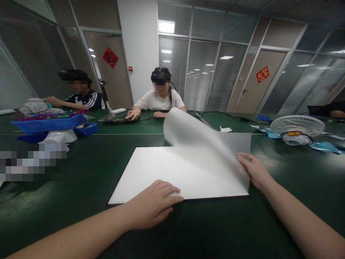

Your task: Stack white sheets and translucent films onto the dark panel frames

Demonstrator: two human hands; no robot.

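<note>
A flat white panel [151,169] with a thin dark edge lies on the green table [81,187] in front of me. Over its right half, a whitish translucent sheet [199,133] is lifted and curls up toward the far side. The sheet's right edge is held by my right hand [253,171], some fingers showing dimly through it. My left hand [159,201] rests at the panel's near edge, palm down, with its fingers stretched out across the white surface. Part of the panel is hidden beneath the curled sheet.
Blue trays [51,124] with wires stand at the left, and a white fan cage [298,126] with light-blue blades lies at the right. One person [164,93] sits opposite; another person [83,93] works at the far left. A black cable [223,115] crosses the table's far side.
</note>
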